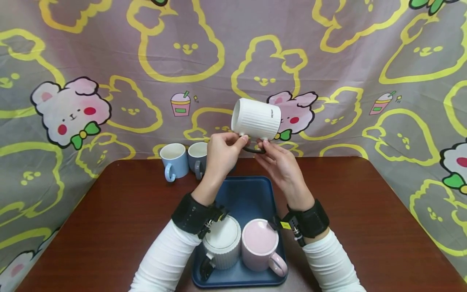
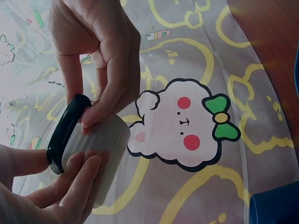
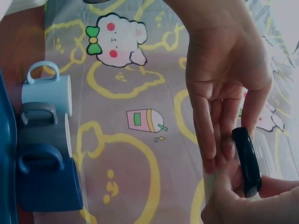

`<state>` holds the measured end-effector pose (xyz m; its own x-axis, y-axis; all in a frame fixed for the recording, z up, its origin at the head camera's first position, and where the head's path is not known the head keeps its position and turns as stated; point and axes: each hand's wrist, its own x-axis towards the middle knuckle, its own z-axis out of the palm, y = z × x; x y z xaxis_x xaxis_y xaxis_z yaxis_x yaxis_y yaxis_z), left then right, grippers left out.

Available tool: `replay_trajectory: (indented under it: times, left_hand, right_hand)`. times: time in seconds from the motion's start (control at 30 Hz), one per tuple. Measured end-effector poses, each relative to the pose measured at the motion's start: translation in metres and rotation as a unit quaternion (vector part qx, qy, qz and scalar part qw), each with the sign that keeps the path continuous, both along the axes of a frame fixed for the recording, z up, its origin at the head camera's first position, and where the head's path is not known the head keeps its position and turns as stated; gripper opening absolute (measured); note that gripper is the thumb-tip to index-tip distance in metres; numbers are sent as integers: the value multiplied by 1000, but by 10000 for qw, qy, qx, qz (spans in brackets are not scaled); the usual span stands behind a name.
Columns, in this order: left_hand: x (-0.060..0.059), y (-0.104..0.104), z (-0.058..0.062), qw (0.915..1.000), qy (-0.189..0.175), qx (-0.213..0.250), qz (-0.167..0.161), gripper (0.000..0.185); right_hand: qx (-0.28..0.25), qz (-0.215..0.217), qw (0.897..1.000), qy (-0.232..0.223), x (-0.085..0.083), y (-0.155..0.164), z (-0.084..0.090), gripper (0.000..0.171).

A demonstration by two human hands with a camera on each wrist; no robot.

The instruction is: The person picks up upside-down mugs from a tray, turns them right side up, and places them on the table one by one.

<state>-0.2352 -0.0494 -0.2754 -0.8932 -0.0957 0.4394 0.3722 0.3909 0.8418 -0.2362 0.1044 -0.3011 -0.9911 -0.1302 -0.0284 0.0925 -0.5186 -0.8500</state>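
Note:
A white ribbed mug [image 1: 257, 118] is held in the air on its side, its mouth towards the left and small dark lettering near its base. Its black handle [image 2: 69, 133] points down. My left hand [image 1: 223, 153] pinches the handle's end near the rim. At the other end, my right hand [image 1: 283, 169] holds the handle by the base with thumb and fingers. Below, a blue tray [image 1: 248, 198] bears another white ribbed mug [image 1: 223, 247] with a black handle and a pink mug [image 1: 260, 243]; both appear upside down.
At the table's back left stand a light blue mug [image 1: 174, 160], a grey mug [image 1: 195, 156] and a dark blue mug [image 3: 49, 184], which the left hand mostly hides in the head view. Patterned cloth [image 1: 204, 48] hangs behind the brown table [image 1: 120, 219].

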Motion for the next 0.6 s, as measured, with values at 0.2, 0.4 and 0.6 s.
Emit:
replay_trajectory:
  times: [0.2, 0.4, 0.6]
  left_hand:
    - [0, 1, -2, 9999, -9, -129, -5, 20]
    - [-1, 3, -3, 9998, -162, -128, -63, 22]
    - [0, 4, -4, 9989, -399, 42, -258, 23]
  right_hand:
    - [-573, 279, 9980, 0, 1, 0, 0, 20]
    - [-1239, 653, 9900, 158, 3, 2, -1, 19]
    - [-1730, 880, 9809, 161, 3, 2, -2, 15]
